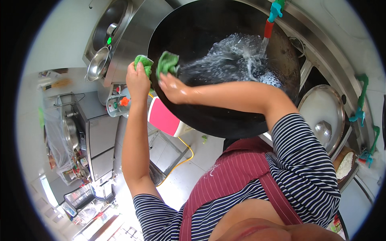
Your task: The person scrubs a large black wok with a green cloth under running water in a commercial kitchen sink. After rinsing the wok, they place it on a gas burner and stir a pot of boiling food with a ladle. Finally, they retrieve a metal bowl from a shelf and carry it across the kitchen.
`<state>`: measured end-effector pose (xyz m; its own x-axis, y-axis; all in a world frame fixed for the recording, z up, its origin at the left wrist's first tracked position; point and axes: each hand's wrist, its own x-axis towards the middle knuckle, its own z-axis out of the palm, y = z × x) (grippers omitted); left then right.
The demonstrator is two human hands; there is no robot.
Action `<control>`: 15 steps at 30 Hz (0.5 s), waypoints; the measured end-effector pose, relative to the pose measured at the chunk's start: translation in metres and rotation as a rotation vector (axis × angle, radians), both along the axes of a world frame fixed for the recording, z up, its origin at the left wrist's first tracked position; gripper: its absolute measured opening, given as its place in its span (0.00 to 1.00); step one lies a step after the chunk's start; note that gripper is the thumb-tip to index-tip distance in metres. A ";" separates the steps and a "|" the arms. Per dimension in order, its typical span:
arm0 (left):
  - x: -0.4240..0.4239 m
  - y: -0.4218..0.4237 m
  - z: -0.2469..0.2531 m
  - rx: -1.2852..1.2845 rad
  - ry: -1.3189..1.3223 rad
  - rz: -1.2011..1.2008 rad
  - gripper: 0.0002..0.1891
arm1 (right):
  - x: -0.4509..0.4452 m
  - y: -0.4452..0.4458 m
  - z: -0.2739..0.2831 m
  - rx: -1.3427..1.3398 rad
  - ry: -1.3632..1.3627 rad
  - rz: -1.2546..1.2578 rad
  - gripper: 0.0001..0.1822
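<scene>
A large black wok (211, 117) stands in front of me, its rim between my two hands. My left hand (138, 81) is closed on a green cloth (144, 62) at the wok's left rim. Just inside that rim, my right hand (174, 89) holds another green cloth (167, 63), slightly blurred; whether the two cloths are one piece I cannot tell. Water (241, 54) runs from a red-tipped tap (269, 28) with a teal valve and splashes across the wok's inside. My right forearm reaches over the wok's near part.
A steel colander or bowl (99, 64) and a second wok (110, 24) lie at left. Below the wok's left rim is a pink-topped stool or box (164, 117), near a yellow hose (190, 150). At right are a large round pan (322, 105) with a ladle (323, 130) and a container of white powder (345, 165).
</scene>
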<state>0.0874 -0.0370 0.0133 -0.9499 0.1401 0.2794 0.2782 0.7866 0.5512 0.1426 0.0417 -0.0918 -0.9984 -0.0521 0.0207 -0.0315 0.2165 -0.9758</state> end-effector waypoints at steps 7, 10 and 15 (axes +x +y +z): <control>-0.003 -0.003 -0.001 0.018 -0.007 0.009 0.17 | 0.194 0.173 -0.014 0.467 -0.287 0.817 0.26; 0.001 0.007 0.006 0.030 -0.024 0.003 0.17 | 0.202 0.269 -0.037 0.776 -0.442 0.764 0.21; 0.003 0.007 0.009 0.008 -0.031 0.010 0.17 | 0.136 0.339 -0.084 1.219 -0.283 0.443 0.19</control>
